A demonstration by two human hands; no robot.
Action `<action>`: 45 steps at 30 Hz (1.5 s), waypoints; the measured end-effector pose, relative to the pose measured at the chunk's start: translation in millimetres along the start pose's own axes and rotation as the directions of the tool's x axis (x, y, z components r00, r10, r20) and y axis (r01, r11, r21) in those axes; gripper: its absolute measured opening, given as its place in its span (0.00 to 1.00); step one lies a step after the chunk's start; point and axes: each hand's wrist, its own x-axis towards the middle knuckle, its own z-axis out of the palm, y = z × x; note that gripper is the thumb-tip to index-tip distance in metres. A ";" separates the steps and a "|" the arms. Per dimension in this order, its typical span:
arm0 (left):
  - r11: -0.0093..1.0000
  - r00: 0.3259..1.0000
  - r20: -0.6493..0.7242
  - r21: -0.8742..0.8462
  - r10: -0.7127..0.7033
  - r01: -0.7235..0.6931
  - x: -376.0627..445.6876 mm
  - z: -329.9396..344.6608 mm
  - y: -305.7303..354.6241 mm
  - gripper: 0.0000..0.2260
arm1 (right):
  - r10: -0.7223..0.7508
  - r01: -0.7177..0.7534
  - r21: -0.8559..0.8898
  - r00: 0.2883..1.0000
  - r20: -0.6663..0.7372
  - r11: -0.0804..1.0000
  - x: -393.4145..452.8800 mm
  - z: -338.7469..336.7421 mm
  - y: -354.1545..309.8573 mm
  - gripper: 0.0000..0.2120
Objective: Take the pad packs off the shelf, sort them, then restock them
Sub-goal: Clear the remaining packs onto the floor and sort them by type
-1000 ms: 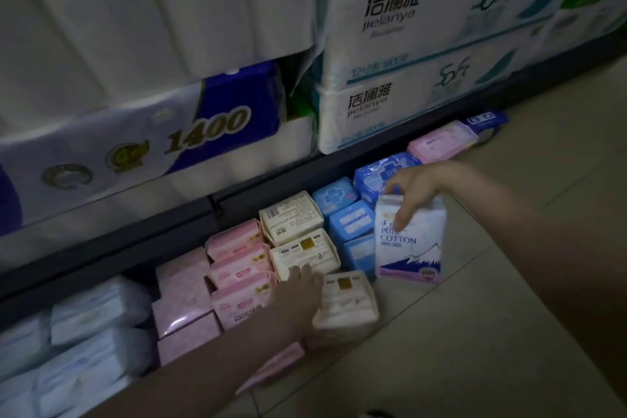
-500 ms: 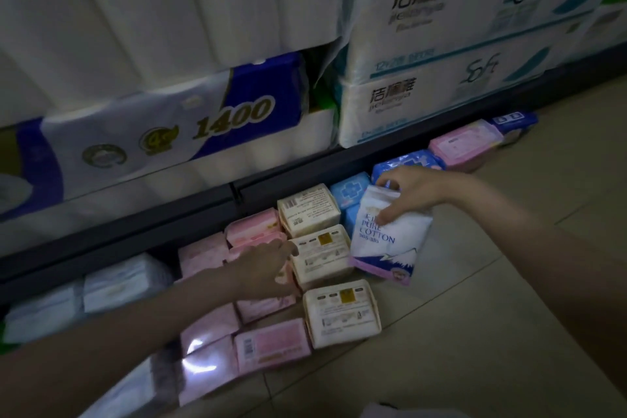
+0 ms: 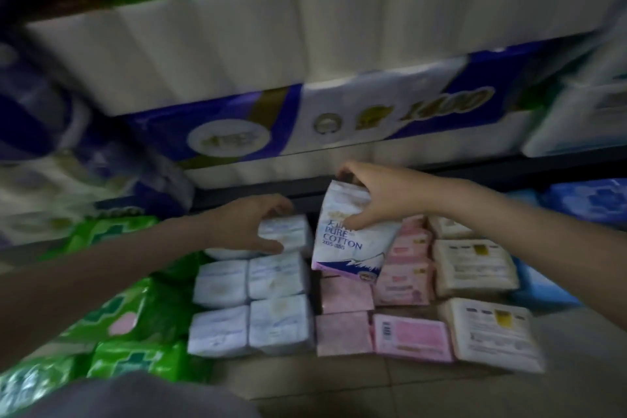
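Sorting step in progress; packs laid out by colour on the floor (image 3: pixel 339 390) along the foot of the shelf (image 3: pixel 441 168).

Right hand (image 3: pixel 376 198): fingers clamped on the PURE COTTON pack (image 3: pixel 351 241), thumb on the printed face, the others curled over its top edge. Pack is held off the floor, long axis roughly upright, top tilted slightly toward the shelf, bottom edge hanging over the back of the pink packs (image 3: pixel 383 312).

Left hand (image 3: pixel 251 229): fingers curled round a small white pack (image 3: pixel 288 231) at the shelf-side end of the white packs (image 3: pixel 251 307). Cannot tell whether that pack is lifted or only steadied.

Layout, left to right along the shelf foot: green packs (image 3: pixel 129 316), white, pink, cream packs (image 3: pixel 478 302), blue packs (image 3: pixel 583 200) at far right. Frame is motion-blurred; fine print unreadable apart from the cotton pack.

Key relation: the cotton pack sits in the gap between white and pink columns, just beside the left hand's pack, apart from it. It matches the white group by colour, so that group lies down and to the left of the right hand. Judgement: the right hand carries it; the left hand is nearer the target spot and may be clearing room.
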 end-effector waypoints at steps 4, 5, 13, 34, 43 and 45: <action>1.000 0.999 0.038 -0.019 -0.011 0.012 -36.7 10.4 -42.9 0.34 | -0.146 0.144 0.025 0.984 0.099 0.989 39.9 15.5 -60.9 0.28; 0.999 0.995 0.098 0.028 -0.032 0.030 -45.6 20.1 -52.4 0.35 | -0.186 0.183 0.030 0.967 0.174 0.983 45.1 21.8 -74.1 0.28; 0.772 0.932 0.353 0.614 -0.082 -0.165 -74.5 102.7 -96.1 0.35 | -0.341 0.442 -0.094 0.794 0.504 0.892 40.6 132.9 -137.9 0.27; 0.705 0.922 0.363 0.689 -0.134 -0.169 -75.5 98.0 -108.1 0.36 | -0.443 0.567 -0.373 0.817 0.369 0.735 55.2 221.3 -136.4 0.39; 0.697 0.976 -0.133 0.716 0.172 -0.025 -61.3 -16.3 -61.7 0.19 | -0.502 0.404 -0.684 0.863 0.063 0.608 54.5 18.8 -95.0 0.25; 0.725 0.885 -0.348 0.689 0.311 0.016 -61.3 -68.0 -42.0 0.17 | -0.571 0.278 -0.759 0.808 -0.147 0.589 44.7 -46.7 -93.3 0.23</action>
